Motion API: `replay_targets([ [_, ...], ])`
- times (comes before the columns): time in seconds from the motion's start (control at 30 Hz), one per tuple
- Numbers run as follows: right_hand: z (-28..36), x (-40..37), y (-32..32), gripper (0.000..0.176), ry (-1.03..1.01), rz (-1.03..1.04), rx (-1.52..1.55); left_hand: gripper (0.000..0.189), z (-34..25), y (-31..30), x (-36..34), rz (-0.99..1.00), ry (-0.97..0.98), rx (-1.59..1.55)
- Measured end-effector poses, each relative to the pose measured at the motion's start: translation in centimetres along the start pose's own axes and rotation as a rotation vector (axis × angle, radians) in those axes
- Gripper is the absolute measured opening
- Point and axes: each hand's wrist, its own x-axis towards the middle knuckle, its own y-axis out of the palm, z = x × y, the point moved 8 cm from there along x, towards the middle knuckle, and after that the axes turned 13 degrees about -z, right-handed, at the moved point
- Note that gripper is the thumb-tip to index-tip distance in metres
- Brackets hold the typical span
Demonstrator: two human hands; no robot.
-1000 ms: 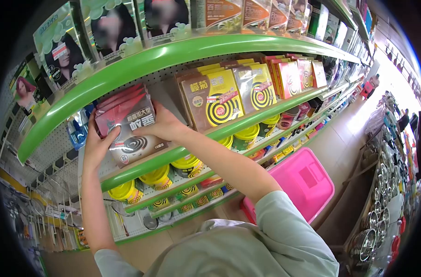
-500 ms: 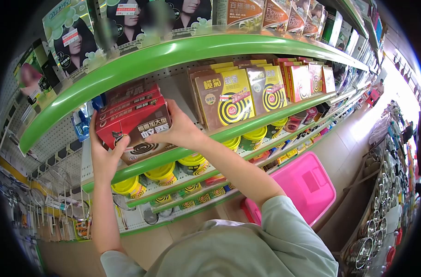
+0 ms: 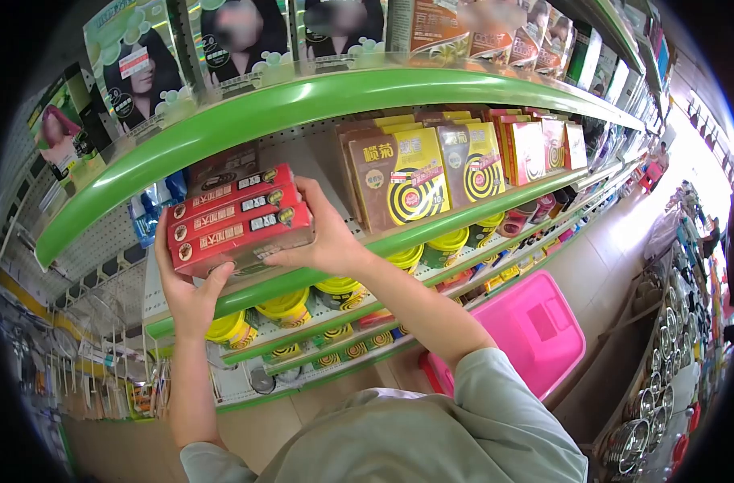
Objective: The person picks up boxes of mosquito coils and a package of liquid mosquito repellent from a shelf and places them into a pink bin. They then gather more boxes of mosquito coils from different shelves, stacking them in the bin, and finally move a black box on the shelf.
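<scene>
Three red mosquito coil boxes [image 3: 238,213] stand pressed together as one bundle, their printed red narrow sides turned up toward me. My left hand [image 3: 188,294] is closed on the bundle's left end, thumb against the front face. At the right end, my right hand [image 3: 328,237] grips the same boxes with its thumb along the front. The bundle is just over the green front edge of the shelf [image 3: 359,239]. Behind it, a darker brown box [image 3: 224,167] is partly hidden. Blue packets [image 3: 159,201] lie left of the boxes.
Yellow and brown mosquito coil boxes [image 3: 411,173] stand to the right on this shelf. Yellow-lidded tubs [image 3: 282,304] line the shelf below. Hair dye boxes [image 3: 138,68] fill the shelf above. A pink plastic bin [image 3: 536,326] is on the floor at right.
Both hands have tipped the bundle of boxes, so the narrow sides show more and the front with its coil picture shows less. The view has shifted slightly.
</scene>
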Motion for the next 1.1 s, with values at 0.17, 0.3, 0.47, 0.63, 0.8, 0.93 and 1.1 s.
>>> replay_targets([
  [0.17, 1.3, -1.4, 0.0, 0.086, -0.184, -0.072, 0.046, 0.099, -1.4, -0.9, -1.0, -0.037, 0.155, -0.090],
  [0.3, 2.1, -3.5, -1.8, 0.074, -0.211, -0.083, 0.060, 0.098, -3.6, -0.9, -2.4, -0.021, 0.275, -0.135],
  [0.47, 4.6, -6.1, -5.0, 0.022, -0.384, -0.284, 0.112, 0.087, -6.1, 0.4, -3.9, 0.170, 0.392, 0.076],
  [0.63, 4.5, -10.0, -6.2, 0.019, -0.333, -0.405, 0.199, 0.073, -4.2, 0.3, -2.8, 0.156, 0.200, -0.077],
  [0.8, 2.9, -13.3, -9.6, 0.028, -0.202, -0.568, 0.205, 0.080, 5.3, -4.2, 2.6, -0.170, -0.305, 0.348],
  [0.93, 1.7, -17.4, -14.8, 0.034, -0.130, -0.696, 0.213, 0.078, 9.4, -5.0, 4.3, -0.203, -0.574, 0.463],
  [1.1, 0.4, -26.9, -22.3, 0.043, 0.014, -0.829, 0.209, 0.062, 10.6, -3.1, 4.3, -0.182, -0.845, 0.449],
])
